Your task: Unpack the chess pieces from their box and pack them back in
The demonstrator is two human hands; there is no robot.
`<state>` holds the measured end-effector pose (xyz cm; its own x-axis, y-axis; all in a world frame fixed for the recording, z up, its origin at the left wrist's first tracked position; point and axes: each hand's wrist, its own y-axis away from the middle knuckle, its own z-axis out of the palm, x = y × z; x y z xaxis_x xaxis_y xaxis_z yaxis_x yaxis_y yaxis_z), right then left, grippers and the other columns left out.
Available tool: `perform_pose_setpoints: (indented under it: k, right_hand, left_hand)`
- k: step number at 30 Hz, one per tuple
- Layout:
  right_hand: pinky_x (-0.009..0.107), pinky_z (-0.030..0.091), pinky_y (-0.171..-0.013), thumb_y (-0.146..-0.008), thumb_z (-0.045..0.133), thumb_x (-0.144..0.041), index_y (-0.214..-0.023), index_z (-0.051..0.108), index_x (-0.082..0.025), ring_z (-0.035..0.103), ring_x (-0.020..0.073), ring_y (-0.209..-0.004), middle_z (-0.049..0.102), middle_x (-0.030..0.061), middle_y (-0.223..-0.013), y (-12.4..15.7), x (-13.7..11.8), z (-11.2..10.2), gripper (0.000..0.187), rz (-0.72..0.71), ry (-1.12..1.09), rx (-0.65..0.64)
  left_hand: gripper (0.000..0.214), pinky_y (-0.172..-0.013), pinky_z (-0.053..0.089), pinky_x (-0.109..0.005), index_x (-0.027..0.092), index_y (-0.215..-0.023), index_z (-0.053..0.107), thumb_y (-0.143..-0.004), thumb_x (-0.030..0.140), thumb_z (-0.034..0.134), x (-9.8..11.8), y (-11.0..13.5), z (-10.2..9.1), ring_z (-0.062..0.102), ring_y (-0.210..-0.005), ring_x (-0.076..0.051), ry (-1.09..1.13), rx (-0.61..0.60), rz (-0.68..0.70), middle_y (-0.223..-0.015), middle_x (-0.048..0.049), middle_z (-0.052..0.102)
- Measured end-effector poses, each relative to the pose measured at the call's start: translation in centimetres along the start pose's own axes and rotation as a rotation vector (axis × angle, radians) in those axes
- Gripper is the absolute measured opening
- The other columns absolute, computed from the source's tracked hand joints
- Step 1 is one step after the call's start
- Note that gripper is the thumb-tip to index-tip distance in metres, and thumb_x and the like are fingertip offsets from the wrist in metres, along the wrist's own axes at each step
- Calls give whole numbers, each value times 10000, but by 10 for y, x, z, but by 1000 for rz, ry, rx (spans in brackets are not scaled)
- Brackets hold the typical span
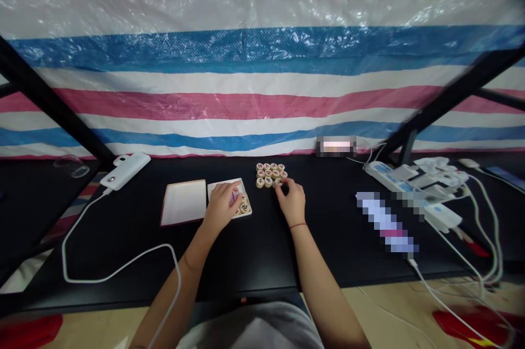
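Observation:
Several round wooden chess discs (268, 174) lie in a tight group on the black table (254, 250). My right hand (292, 201) rests just below them, its fingertips pinched on a disc at the group's lower right edge. A shallow white box (248, 202) holds a few more discs at its right side. My left hand (223, 207) lies over this box with the fingers curled around something small that I cannot make out. A flat white lid (184, 202) lies to the left of the box.
A white power bank (125, 170) with a long white cable (102, 278) sits at the left. White power strips and chargers (422, 185) with cords crowd the right. A striped tarp (262, 64) hangs behind the table. Black frame bars (49, 103) slant at both sides.

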<state>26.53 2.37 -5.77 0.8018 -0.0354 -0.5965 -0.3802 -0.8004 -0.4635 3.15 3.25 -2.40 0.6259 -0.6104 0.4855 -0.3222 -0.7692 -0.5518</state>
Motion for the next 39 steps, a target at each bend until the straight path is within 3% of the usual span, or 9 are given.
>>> perform_pose_setpoints:
  k: [9, 14, 16, 19, 22, 25, 32, 39]
  right_hand:
    - [326, 396, -734, -846, 541, -331, -950, 638, -196, 559, 241, -865, 666, 70, -879, 2, -3, 5, 196, -12, 71, -50]
    - [375, 422, -803, -860, 528, -328, -973, 659, -185, 550, 258, -949, 622, 115, -1011, 4, -22, -6, 225, -116, -27, 96]
    - [360, 428, -817, -882, 517, -338, -999, 654, -188, 568, 233, -910, 628, 93, -959, 9, -37, -10, 234, -225, -145, -12]
    - [322, 427, -777, -905, 521, -393, -1125, 625, -199, 588, 192, -790, 640, 41, -846, 18, -58, -10, 312, -368, -252, -388]
    - [334, 405, -800, -976, 407, -399, -1190, 602, -200, 610, 200, -849, 680, 55, -931, 24, -67, -4, 352, -366, -227, -557]
    - [347, 393, -838, -1020, 282, -352, -1178, 614, -205, 614, 213, -955, 688, 72, -1070, 26, -66, 1, 396, -328, -229, -558]
    - [361, 421, -871, -1006, 287, -301, -1151, 631, -212, 619, 212, -966, 690, 67, -1086, 26, -64, 3, 384, -289, -253, -553]
    - [354, 491, -827, -844, 557, -254, -1145, 595, -203, 600, 212, -894, 649, 69, -979, 26, -65, -2, 308, -368, -392, -363]
  left_hand:
    - [208, -850, 438, -351, 214, -1079, 641, -920, 256, 513, 1, 1, 0, 610, -914, -205, -47, -66, -44, -921, -41, 703]
    - [211, -862, 359, -393, 247, -1012, 685, -938, 257, 487, 7, 0, -2, 607, -956, -222, -224, -37, -127, -927, -37, 729]
    - [222, -847, 337, -413, 249, -982, 703, -938, 279, 487, 11, 0, -2, 595, -949, -241, -305, -56, -150, -903, -47, 729]
    - [267, -822, 315, -440, 226, -881, 727, -937, 302, 478, 17, 0, 1, 575, -929, -269, -413, -122, -166, -881, -75, 722]
    - [300, -806, 304, -446, 201, -845, 729, -939, 283, 457, 22, 1, 3, 566, -925, -276, -449, -193, -152, -902, -95, 719]
    - [305, -800, 300, -436, 192, -857, 721, -942, 298, 448, 24, 3, 4, 566, -938, -274, -436, -233, -146, -920, -98, 719]
    - [203, -806, 295, -413, 200, -870, 673, -903, 326, 517, 29, 2, 5, 589, -894, -252, -368, -232, -188, -846, -57, 725]
    - [132, -861, 309, -406, 221, -902, 646, -883, 318, 559, 24, -1, 2, 629, -840, -223, -270, 51, -142, -827, -27, 723]
